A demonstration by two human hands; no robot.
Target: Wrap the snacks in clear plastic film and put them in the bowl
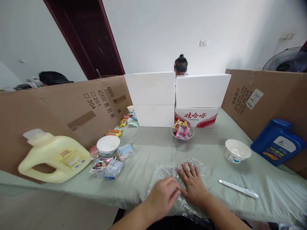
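A crumpled sheet or bag of clear plastic [163, 172] lies on the cloth at the table's near edge, and part of it hangs over that edge. My right hand [193, 187] rests flat on the plastic with its fingers spread. Beside its thumb, my left hand [163, 193] is closed, fingers curled and slightly blurred above the plastic. What its fingertips grip, if anything, is hidden. A white utility knife [238, 188] lies to the right of my right hand. Beyond the plastic stands a clear bowl [183, 138] filled with pink and yellow snack packets [181, 130].
A white paper bowl [237, 150] and a blue bottle [279, 140] stand right. On the left are a yellow detergent jug [72, 156], another paper bowl [107, 145] and several wrapped snacks [112, 168]. White boxes [153, 115] and cardboard [59, 108] wall the table; a person sits behind.
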